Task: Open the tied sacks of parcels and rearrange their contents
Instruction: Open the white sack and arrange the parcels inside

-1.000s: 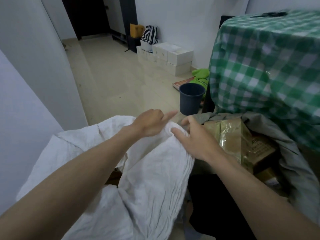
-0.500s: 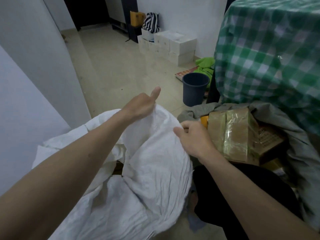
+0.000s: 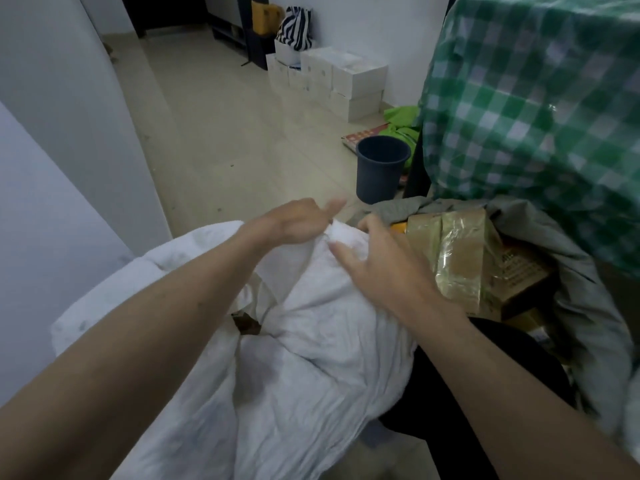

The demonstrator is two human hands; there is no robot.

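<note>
**Two hands at the gathered mouth of a white sack**

The floor point(image 3: 214, 140) is pale beige tile, running back between a white wall point(image 3: 62, 98) on the left and a far white wall. Against that far wall stand stacked white boxes point(image 3: 346, 81), too overlapped to count, with one striped bag point(image 3: 294, 29) on top. One dark blue bucket point(image 3: 381, 171) stands on the floor beside a table draped in a green checked cloth point(image 3: 533, 112).

Two sacks are in view. The white sack point(image 3: 311, 358) sits low at centre, its long axis running from the near edge away toward the bucket, its bunched mouth pointing up and away. The left hand point(image 3: 294, 220) grips the gathered mouth, fingers curled into the cloth, thumb sticking out. The right hand point(image 3: 381, 268) lies on the fabric just beside it, fingers curved with their tips on the cloth; whether it pinches the cloth, I cannot tell.

The grey sack point(image 3: 588, 306) lies open at right, touching the white one, showing brown taped parcels point(image 3: 460, 258), at least two.
</note>
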